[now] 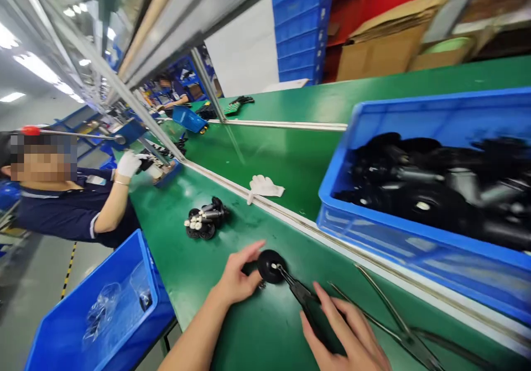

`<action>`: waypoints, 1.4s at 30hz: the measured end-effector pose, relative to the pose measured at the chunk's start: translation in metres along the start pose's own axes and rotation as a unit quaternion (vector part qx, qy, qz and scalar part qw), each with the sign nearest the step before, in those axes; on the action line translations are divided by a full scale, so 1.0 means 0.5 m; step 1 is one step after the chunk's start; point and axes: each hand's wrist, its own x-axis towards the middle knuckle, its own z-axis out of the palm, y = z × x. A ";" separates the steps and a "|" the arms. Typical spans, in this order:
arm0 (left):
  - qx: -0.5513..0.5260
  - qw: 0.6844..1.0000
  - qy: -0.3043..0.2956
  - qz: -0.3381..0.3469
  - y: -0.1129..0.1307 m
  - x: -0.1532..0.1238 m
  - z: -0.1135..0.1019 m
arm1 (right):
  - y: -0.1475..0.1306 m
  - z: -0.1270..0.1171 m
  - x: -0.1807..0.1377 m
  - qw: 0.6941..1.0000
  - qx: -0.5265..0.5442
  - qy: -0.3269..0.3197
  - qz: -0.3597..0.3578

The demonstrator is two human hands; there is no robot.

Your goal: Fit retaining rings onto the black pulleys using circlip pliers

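Observation:
My left hand [238, 274] has its thumb and fingers around the left edge of a black round disc part [267, 271] with a small light centre. From the other side my right hand [348, 332] grips slim-nosed pliers [302, 293], whose tips meet the disc's centre. Just right of that hand lies a second long-handled metal tool [409, 338], partly cut off by the frame's lower edge. Farther back on the green bench [232, 249] rests a cluster of black disc parts [206, 218] with grey cylinders and white ends.
A blue bin [332, 199] full of black and grey parts stands at right. One white glove [265, 187] lies by the white rail. Lower left, another blue bin [136, 282] holds clear plastic bags. A co-worker [78, 199] in white gloves handles parts at the bench's left.

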 end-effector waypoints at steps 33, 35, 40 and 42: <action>0.019 0.992 0.018 0.123 0.021 0.005 -0.031 | -0.028 -0.015 0.000 0.997 -0.063 -0.039 -0.001; 0.018 0.991 0.020 0.129 0.017 0.003 -0.032 | -0.030 -0.017 -0.001 0.997 -0.055 -0.045 0.002; -0.013 0.989 0.008 0.146 0.014 0.008 -0.034 | -0.032 -0.017 -0.004 0.998 -0.042 -0.052 0.005; -0.026 0.988 0.008 0.149 0.013 0.011 -0.033 | -0.033 -0.016 -0.004 0.998 -0.042 -0.053 0.004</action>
